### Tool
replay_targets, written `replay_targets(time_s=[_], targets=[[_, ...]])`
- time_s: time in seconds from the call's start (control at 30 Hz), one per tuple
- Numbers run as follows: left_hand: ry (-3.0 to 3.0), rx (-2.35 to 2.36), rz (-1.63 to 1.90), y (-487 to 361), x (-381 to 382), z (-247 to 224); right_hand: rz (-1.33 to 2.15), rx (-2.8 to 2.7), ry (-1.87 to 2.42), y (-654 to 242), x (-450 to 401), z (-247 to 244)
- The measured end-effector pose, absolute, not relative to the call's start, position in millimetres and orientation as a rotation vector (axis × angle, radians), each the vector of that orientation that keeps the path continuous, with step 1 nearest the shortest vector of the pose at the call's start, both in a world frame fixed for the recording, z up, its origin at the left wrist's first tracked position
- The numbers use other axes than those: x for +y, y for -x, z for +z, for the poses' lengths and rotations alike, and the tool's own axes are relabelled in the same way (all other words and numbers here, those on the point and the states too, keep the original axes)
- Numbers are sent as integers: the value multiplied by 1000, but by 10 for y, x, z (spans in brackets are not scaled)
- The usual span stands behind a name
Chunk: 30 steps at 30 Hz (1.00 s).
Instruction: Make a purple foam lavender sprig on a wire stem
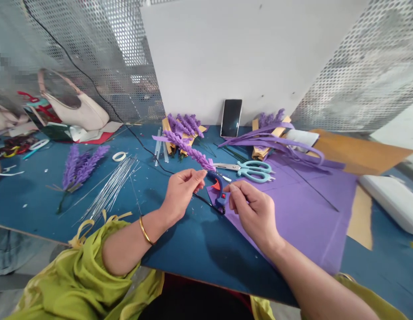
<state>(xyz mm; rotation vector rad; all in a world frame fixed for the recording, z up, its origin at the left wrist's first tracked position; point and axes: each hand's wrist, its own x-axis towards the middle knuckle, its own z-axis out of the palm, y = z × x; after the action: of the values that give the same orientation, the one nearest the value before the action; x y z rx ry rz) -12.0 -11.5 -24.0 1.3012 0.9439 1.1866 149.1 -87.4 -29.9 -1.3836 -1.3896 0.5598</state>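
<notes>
My left hand (180,195) is closed, thumb and fingers pinching the lower end of a purple craft flower spike (191,151). The spike points up and left over the blue table. My right hand (255,213) is also closed, its thumb and index finger pressed together a short way to the right. Whatever lies in that pinch, if anything, is too small to make out. Between both hands rests a blue glue gun (221,201) with an orange trigger and a red switch. Just beyond them lie scissors (255,170) with light-blue handles.
A purple sheet (303,209) covers the table's right side, with purple strips (276,142) behind it. Thin wires (109,189), a tape roll (119,156) and a finished flower bunch (81,166) lie left. A phone (231,118) leans against the white board. A black cord (103,95) crosses the left.
</notes>
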Motion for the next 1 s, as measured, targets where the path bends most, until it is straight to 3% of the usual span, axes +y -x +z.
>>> replay_targets(time_s=[0.23, 0.6, 1.0], targets=[[-1039, 893, 1088, 100, -116, -219, 737, -1323, 1353, -1483, -873, -277], [-1101, 892, 1126, 100, -129, -215, 1314, -1024, 1115, -1463, -827, -302], [-1261, 1016, 1183, 114, -122, -212, 1158, -1508, 1298, -1440, -834, -430]])
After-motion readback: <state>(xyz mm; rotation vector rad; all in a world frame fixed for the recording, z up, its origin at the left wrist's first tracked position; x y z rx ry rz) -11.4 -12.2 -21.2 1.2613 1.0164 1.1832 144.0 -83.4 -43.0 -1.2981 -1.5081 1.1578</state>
